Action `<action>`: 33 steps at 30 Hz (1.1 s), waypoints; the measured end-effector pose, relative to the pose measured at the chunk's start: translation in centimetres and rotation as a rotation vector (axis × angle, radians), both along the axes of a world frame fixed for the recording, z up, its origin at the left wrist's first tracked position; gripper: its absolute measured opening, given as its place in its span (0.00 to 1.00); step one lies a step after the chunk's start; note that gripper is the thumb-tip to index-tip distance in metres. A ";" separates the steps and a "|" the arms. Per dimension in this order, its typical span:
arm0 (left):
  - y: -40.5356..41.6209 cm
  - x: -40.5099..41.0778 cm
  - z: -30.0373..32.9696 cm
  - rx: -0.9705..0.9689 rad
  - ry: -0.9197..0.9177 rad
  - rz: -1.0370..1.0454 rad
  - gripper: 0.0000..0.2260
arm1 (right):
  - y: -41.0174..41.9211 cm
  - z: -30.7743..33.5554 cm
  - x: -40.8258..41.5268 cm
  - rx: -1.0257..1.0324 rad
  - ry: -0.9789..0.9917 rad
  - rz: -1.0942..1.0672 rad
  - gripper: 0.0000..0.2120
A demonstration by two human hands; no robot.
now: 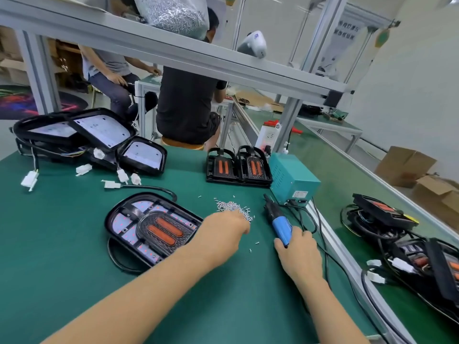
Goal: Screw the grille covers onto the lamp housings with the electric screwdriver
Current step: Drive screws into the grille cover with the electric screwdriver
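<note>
My right hand (296, 247) has its fingers (282, 243) wrapped round the blue grip of the electric screwdriver (277, 218), whose bit points away from me and hangs low over the surface (74, 244), clear of any housing. My left hand (223, 229) reaches into the loose pile of screws (234, 209) — its fingers are curled down at the pile's near edge, but the back of the hand hides the tips, so I cannot tell whether they have pinched a screw.

Just left of that hand lies the lamp housing (139, 219) I judge to be in work, with its grille cover (162, 230) and two orange strips seated on top. Whether any screws are already in it, I cannot make out. Behind the pile stand two more covered units (238, 166) side by side, and a stack of bare housings (94, 135) with white connectors waits at the far left, so I reckon most of the batch is left.

A teal power supply box (293, 181) sits beside the screwdriver. More lamp assemblies (409, 244) lie beyond the rail on my right. The surface is a green mat under an aluminium frame — a bag of screws (173, 13) rests on its upper shelf. Two seated people (186, 103) work at further benches, and cardboard boxes (404, 166) stand on the floor by the wall.
</note>
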State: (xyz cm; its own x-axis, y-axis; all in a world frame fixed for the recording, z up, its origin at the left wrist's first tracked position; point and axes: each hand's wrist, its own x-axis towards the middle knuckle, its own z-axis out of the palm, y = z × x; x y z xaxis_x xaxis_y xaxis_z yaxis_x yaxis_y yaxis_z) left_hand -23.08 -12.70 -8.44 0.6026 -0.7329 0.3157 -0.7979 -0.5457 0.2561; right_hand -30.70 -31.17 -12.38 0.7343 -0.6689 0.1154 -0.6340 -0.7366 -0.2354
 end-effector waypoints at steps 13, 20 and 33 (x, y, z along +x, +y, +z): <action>-2.6 0.3 -2.2 0.346 0.004 0.152 0.12 | -0.4 -0.6 0.2 -0.098 -0.033 0.023 0.20; -2.4 0.2 -2.3 0.396 -0.069 0.124 0.14 | -0.5 -0.9 0.3 -0.160 -0.025 0.024 0.20; -2.4 -1.1 -0.6 0.100 0.055 0.078 0.12 | -1.7 2.3 2.6 0.113 0.220 0.012 0.18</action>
